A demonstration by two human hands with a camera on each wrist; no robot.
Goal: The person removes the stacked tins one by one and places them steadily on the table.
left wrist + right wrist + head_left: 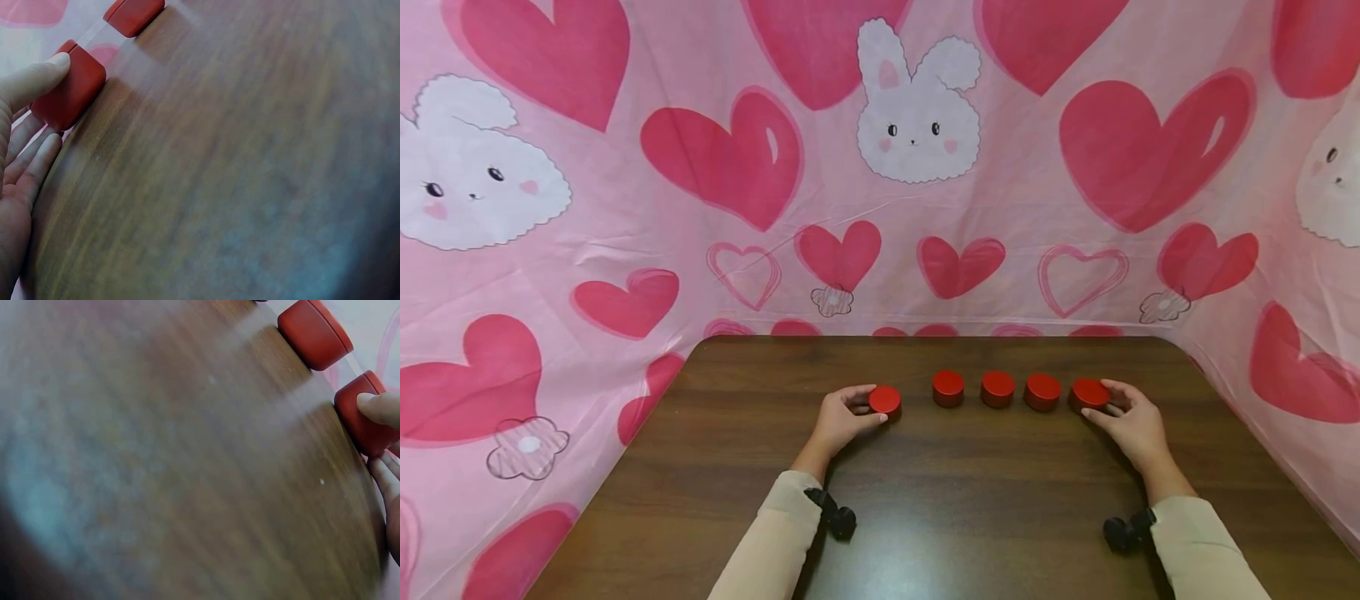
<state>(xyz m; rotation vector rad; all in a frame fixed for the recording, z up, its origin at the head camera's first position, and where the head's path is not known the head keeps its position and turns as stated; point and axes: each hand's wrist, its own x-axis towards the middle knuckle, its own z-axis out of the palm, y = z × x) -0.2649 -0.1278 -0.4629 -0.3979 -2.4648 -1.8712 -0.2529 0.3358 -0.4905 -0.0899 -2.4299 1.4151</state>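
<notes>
My left hand [841,422] grips a small round red tin [885,401] with a smooth lid, at the left end of a row. In the left wrist view the thumb presses the near side of this tin [74,90], and the fingers lie behind and beneath it. At the row's right end, my right hand [1137,427] holds a matching red tin [1089,394] between thumb and fingers. The right wrist view shows the thumb against that tin's wall [354,419]. Between the hands stand three more red tins, a left one [948,389], a middle one [997,390] and a right one [1042,392].
The brown wooden table [970,492] has rounded far corners. Behind it and along both sides hangs a pink cloth [880,208] printed with hearts and rabbits. A black wrist device [835,515] sits on the left sleeve, another black device [1126,532] on the right.
</notes>
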